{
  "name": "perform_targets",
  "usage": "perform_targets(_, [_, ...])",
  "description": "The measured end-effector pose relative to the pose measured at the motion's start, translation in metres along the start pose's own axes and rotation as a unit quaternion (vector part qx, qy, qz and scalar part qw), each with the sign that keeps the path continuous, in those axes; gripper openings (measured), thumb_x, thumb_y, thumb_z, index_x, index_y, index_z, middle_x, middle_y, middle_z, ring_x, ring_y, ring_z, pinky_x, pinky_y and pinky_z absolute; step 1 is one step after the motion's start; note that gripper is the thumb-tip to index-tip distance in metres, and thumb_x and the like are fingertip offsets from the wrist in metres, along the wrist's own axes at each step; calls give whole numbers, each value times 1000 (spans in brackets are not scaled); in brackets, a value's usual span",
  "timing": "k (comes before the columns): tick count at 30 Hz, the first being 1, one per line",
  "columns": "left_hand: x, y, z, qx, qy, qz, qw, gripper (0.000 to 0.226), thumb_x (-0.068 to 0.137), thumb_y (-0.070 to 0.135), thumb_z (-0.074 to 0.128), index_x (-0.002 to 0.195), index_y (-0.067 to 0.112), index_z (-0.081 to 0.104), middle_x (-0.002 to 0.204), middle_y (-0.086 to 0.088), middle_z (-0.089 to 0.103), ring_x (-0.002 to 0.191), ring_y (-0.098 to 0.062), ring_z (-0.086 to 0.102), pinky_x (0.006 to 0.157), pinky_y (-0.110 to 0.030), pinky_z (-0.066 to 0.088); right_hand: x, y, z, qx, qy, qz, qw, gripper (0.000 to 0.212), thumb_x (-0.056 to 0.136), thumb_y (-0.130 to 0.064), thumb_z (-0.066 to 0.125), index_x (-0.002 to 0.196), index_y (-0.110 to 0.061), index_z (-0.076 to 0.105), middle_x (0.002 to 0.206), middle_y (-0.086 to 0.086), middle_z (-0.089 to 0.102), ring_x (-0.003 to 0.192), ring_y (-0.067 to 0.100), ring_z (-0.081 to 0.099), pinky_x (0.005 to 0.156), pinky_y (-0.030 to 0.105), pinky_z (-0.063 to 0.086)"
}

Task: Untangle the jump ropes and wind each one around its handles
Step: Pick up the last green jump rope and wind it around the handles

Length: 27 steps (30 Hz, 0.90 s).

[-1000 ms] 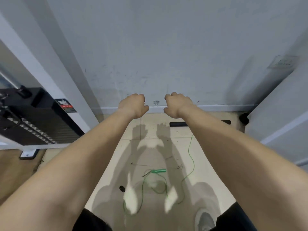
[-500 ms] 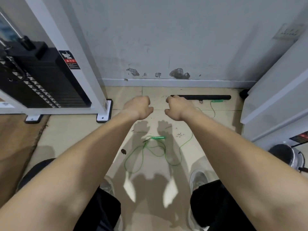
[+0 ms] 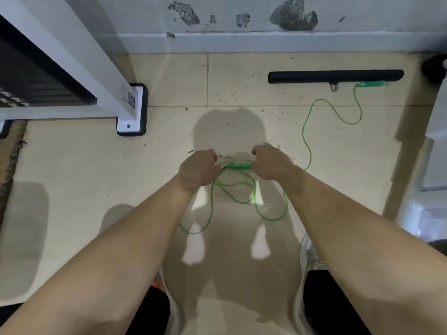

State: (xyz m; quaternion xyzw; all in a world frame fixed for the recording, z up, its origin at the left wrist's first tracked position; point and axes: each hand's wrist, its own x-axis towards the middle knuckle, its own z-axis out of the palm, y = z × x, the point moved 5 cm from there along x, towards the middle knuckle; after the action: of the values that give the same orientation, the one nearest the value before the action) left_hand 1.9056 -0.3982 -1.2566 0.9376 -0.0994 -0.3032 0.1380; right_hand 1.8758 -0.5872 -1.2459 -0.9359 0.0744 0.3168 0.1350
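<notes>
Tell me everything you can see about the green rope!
The green rope is a thin, shiny cord, plastic by its look, with a green handle at each end. The near handle lies between the left hand and right hand; whether they touch it is unclear. The far handle lies beside a black bar. The cord loops loosely over itself on the floor, unwound.

Illumination is even and moderately bright, from above and behind. A soft-edged shadow (image 3: 229,131) falls forward on the floor (image 3: 72,165). Centre is sharp; edges show wide-angle stretch.
</notes>
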Motion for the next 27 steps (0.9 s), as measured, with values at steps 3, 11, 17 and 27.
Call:
perform_targets(3, [34,-9,29,-21,-6,-9,1000,39,94,23,56,132,13,54,123,-4,63,111,-23,59,93,-35,50,37,10,26,18,-15,1,1000,47,96,-18,50,143,-17,47,145,11,40,122,34,52,97,46,49])
perform_targets(11, [82,-22,92,-58,1,-16,998,36,86,15,58,122,16,58,119,-3,59,108,-25,58,86,-34,50,102,28,87,39,49,5,998,34,90,-12,59,122,-22,61,130,8,43,117,31,48,86,39,49])
perform_targets(17, [75,-29,90,-108,57,-24,992,46,82,12,58,126,22,49,108,-2,54,95,-24,56,74,-36,50,98,36,86,210,88,-34,973,18,93,-14,62,110,-17,63,108,4,65,96,24,60,79,33,49])
perform_targets(27, [12,23,14,-223,9,26,975,48,76,51,75,120,37,65,122,0,42,119,-17,39,102,-32,37,0,6,-19,553,40,-45,831,9,89,-20,75,97,-15,74,76,-7,66,69,10,57,65,21,49])
